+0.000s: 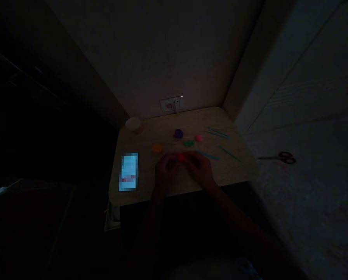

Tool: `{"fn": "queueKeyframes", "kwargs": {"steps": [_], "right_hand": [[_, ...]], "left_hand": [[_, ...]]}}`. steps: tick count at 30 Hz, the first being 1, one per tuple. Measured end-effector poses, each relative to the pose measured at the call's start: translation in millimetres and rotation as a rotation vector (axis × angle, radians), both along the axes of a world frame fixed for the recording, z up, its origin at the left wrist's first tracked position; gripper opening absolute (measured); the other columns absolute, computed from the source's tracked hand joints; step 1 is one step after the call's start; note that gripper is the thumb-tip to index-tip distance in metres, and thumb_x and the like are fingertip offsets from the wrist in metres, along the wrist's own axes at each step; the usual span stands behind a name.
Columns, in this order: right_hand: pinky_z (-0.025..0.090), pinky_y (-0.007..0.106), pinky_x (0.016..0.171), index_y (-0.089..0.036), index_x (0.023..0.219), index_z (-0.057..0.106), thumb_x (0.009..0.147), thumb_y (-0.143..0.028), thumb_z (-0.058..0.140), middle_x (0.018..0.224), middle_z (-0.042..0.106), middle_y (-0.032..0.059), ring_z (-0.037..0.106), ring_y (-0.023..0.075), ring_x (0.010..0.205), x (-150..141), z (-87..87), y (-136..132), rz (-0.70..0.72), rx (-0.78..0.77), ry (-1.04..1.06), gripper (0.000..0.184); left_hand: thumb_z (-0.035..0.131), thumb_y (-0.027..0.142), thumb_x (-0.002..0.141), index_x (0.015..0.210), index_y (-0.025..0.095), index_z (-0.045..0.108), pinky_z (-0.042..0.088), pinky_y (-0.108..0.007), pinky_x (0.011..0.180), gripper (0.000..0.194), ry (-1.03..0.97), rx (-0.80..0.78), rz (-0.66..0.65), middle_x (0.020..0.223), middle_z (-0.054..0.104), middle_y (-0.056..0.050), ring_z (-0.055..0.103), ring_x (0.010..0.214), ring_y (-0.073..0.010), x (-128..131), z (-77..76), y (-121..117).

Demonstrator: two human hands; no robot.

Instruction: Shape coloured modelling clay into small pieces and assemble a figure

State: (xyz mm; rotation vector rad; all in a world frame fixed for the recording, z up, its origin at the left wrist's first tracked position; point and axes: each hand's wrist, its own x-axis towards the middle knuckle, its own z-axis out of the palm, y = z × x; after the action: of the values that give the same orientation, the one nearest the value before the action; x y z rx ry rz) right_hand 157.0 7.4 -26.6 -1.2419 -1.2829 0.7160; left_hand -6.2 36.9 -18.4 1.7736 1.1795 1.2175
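Between the fingertips of my left hand (166, 170) and my right hand (201, 168) is a small red lump of what looks like modelling clay (181, 157). Both hands pinch it above the front half of the wooden table. Just beyond them lie a green lump (188, 143), a pink lump (199, 138) and a purple lump (178, 133). An orange lump (157, 148) rests beyond my left hand. Close to my right hand is a thin blue stick (206, 154). Dim light hides the finer detail of the fingers.
A lit phone (129, 172) lies on the left of the table (145, 186). A pale cup (134, 124) stands at the back left corner. More blue sticks (218, 133) lie on the right. Scissors (279, 158) are beyond the right edge. A wall socket (172, 104) holds a plug.
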Motion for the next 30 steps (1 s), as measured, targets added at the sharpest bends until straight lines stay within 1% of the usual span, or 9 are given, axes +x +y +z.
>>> {"fn": "queueKeyframes", "kwargs": {"steps": [2, 5, 10, 14, 17, 20, 23, 26, 30], "right_hand": [[0.061, 0.040, 0.091, -0.024, 0.108, 0.075, 0.092, -0.026, 0.068, 0.106, 0.081, 0.0071, 0.076, 0.0240, 0.096, 0.1, -0.2, 0.0, -0.019, -0.009, -0.052, 0.017], [0.061, 0.042, 0.092, -0.023, 0.109, 0.076, 0.094, -0.027, 0.067, 0.108, 0.081, 0.0099, 0.076, 0.0257, 0.098, -1.0, 0.2, 0.7, -0.050, -0.005, -0.165, 0.018], [0.059, 0.045, 0.096, -0.024, 0.113, 0.078, 0.097, -0.023, 0.063, 0.111, 0.081, 0.0107, 0.074, 0.0272, 0.103, -2.2, 1.3, -0.3, -0.061, 0.052, -0.289, 0.023], [0.058, 0.045, 0.102, -0.025, 0.115, 0.080, 0.098, -0.016, 0.059, 0.117, 0.080, 0.0092, 0.074, 0.0254, 0.111, -1.3, 3.6, -4.2, 0.018, 0.116, -0.315, 0.028], [0.058, 0.045, 0.105, -0.024, 0.117, 0.080, 0.098, -0.011, 0.057, 0.128, 0.078, 0.0099, 0.072, 0.0253, 0.118, 1.7, 6.7, -5.4, 0.065, 0.143, -0.377, 0.033], [0.055, 0.048, 0.109, -0.024, 0.128, 0.077, 0.099, -0.009, 0.056, 0.139, 0.073, 0.0095, 0.070, 0.0264, 0.126, 8.8, 9.7, -2.5, 0.122, 0.170, -0.488, 0.039], [0.052, 0.051, 0.114, -0.025, 0.138, 0.071, 0.100, -0.009, 0.055, 0.148, 0.067, 0.0083, 0.064, 0.0284, 0.136, 18.9, 9.7, 2.3, 0.191, 0.210, -0.610, 0.044], [0.051, 0.052, 0.115, -0.027, 0.144, 0.067, 0.098, -0.005, 0.054, 0.151, 0.064, 0.0061, 0.058, 0.0284, 0.142, 26.7, 7.0, 4.7, 0.258, 0.248, -0.679, 0.052], [0.053, 0.052, 0.114, -0.030, 0.150, 0.060, 0.094, 0.000, 0.053, 0.149, 0.066, 0.0052, 0.059, 0.0275, 0.141, 29.2, 6.1, 4.1, 0.298, 0.259, -0.689, 0.064]], "left_hand": [[0.075, 0.026, 0.088, 0.104, 0.021, 0.070, 0.061, -0.036, 0.090, 0.017, 0.017, -0.015, 0.009, 0.103, 0.077, -0.007, 0.074, 0.097, -0.0220, 0.9, 1.5, -1.0], [0.077, 0.022, 0.087, 0.107, 0.022, 0.070, 0.060, -0.038, 0.093, 0.021, 0.075, 0.006, 0.027, 0.106, 0.078, -0.006, 0.074, 0.100, -0.0226, 1.2, 1.9, -1.5], [0.077, 0.023, 0.087, 0.106, 0.022, 0.072, 0.059, -0.039, 0.094, 0.019, 0.164, 0.053, 0.050, 0.105, 0.078, -0.006, 0.073, 0.100, -0.0242, 0.3, -0.8, -1.1], [0.077, 0.022, 0.086, 0.105, 0.022, 0.073, 0.060, -0.040, 0.094, 0.019, 0.170, 0.043, 0.065, 0.105, 0.079, -0.006, 0.074, 0.099, -0.0245, 0.5, -2.8, -1.6], [0.076, 0.022, 0.087, 0.107, 0.021, 0.073, 0.061, -0.040, 0.095, 0.020, 0.146, 0.014, 0.075, 0.107, 0.079, -0.007, 0.075, 0.100, -0.0247, 0.6, -4.3, -2.3], [0.076, 0.022, 0.087, 0.107, 0.021, 0.073, 0.061, -0.042, 0.096, 0.020, 0.136, -0.008, 0.075, 0.108, 0.080, -0.008, 0.076, 0.101, -0.0249, 0.8, -5.4, -2.9], [0.077, 0.018, 0.085, 0.115, 0.021, 0.070, 0.061, -0.041, 0.098, 0.031, 0.103, -0.039, 0.065, 0.110, 0.081, -0.007, 0.077, 0.103, -0.0238, 1.8, -5.9, -3.1], [0.077, 0.017, 0.083, 0.121, 0.021, 0.067, 0.063, -0.039, 0.096, 0.040, 0.042, -0.069, 0.053, 0.113, 0.081, -0.008, 0.078, 0.103, -0.0228, 3.3, -5.2, -3.1], [0.078, 0.019, 0.084, 0.114, 0.021, 0.069, 0.064, -0.037, 0.092, 0.032, 0.008, -0.072, 0.044, 0.109, 0.081, -0.007, 0.079, 0.100, -0.0224, 4.5, -3.0, -2.2]]}}
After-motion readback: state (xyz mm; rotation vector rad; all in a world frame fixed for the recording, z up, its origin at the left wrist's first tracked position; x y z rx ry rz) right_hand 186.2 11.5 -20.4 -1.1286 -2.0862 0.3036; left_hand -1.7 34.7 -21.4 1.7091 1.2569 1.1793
